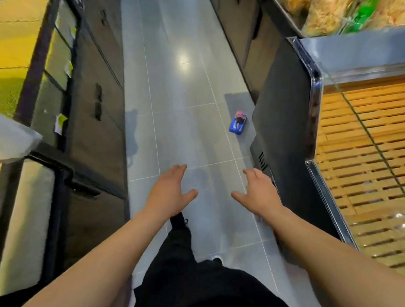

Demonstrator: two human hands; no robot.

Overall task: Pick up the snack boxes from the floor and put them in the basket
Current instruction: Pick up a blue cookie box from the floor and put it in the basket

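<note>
Fingers of both hands are spread and relaxed, holding nothing: the left hand and right hand reach forward side by side over the grey tiled floor. At one o'clock from the right hand, well apart, a blue snack box lies on the floor just beside the dark display cabinet.

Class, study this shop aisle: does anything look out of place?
Yes. A blue snack box lies on the grey floor beside the dark display case on the right, off any shelf. Both hands, left hand and right hand, hold nothing.
</note>
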